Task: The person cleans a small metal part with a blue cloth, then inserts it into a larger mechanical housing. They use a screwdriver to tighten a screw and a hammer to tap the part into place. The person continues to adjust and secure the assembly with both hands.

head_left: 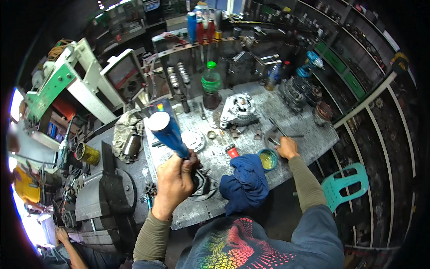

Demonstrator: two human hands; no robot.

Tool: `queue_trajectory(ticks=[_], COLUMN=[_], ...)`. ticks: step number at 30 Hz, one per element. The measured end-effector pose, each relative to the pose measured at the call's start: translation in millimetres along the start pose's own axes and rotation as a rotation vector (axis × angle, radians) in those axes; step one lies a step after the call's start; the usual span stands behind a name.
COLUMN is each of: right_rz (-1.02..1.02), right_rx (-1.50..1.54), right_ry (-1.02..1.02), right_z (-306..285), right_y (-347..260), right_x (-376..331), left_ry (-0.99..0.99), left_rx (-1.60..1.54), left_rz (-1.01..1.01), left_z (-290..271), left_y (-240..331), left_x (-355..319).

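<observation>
My left hand [175, 181] is raised over the bench, its fingers wrapped round a blue cylinder [172, 136] with a pale round end. Its other end is hidden by the hand. Below sits a dark metal part with a round flange [209, 192], partly covered by the hand. My right hand [287, 147] is low over the bench, closed on a slim metal tool [273, 141]. Beside it stands a teal-rimmed tub of yellowish grease [268, 159]. A crumpled dark blue cloth [244, 181] lies between my hands, near a red-handled tool [232, 151].
A silver alternator housing [241, 109] and a green-capped bottle [211, 85] stand farther back. Dark alternator [293, 92] is at the far right. A big vise [105, 193] is at left, with another person's arm [71, 251] below. A teal plastic chair [347, 186] stands right.
</observation>
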State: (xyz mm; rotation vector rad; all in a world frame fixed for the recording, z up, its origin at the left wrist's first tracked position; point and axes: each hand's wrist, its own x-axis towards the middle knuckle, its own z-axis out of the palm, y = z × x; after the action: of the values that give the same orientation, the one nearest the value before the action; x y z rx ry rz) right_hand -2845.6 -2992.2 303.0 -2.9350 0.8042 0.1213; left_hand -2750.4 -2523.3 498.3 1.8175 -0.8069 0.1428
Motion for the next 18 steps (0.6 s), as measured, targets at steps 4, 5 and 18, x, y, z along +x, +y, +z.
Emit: queue_trajectory(ticks=[4, 5, 18], right_rz=[0.069, 0.002, -0.823], right_rx=[0.286, 0.366, 0.776], right_ry=[0.130, 0.178, 0.684], right_z=[-83, -111, -404], right_y=[-15, -21, -255], right_x=[-15, -25, -164], left_ry=[0.010, -0.011, -0.010], left_rx=[0.108, 0.081, 0.045], left_rz=[0.060, 0.048, 0.126], left_z=[-3, -4, -4], left_y=[2, 3, 2], left_x=[1, 2, 5])
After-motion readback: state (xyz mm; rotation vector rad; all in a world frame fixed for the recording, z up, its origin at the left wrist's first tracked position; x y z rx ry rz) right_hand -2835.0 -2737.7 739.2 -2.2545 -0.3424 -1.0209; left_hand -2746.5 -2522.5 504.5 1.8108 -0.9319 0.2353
